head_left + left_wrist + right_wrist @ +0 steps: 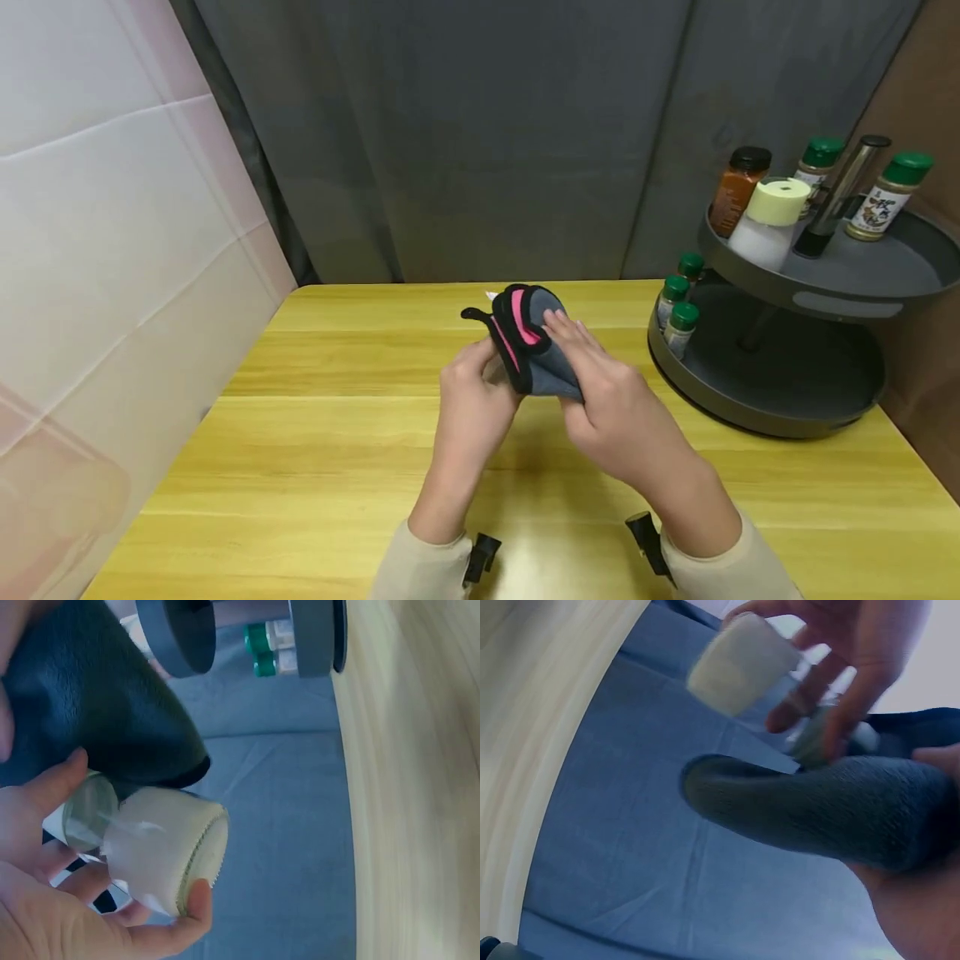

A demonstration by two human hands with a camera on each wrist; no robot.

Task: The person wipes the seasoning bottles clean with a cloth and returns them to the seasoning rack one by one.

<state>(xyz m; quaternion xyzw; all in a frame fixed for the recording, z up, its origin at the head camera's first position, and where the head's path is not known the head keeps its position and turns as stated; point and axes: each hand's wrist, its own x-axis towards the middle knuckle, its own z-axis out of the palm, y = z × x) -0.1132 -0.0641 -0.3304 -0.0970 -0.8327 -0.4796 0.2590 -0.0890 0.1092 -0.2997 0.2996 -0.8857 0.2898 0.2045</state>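
Note:
My left hand grips a small clear jar with a whitish body and a ridged rim, its fingers curled round the side in the left wrist view. In the head view the jar is mostly hidden behind a grey cloth with black edging and pink patches. Fingers and thumb of my right hand hold that cloth, folded, against the jar's clear end. From the right wrist view, the cloth droops in a thick fold beside the jar. Both hands are raised above the wooden table.
On the right stands a dark two-tier round rack. Its upper tier carries an orange-brown spice bottle, a cream-lidded jar, a grinder-like tube and green-capped bottles. Small green-capped bottles sit on the lower tier.

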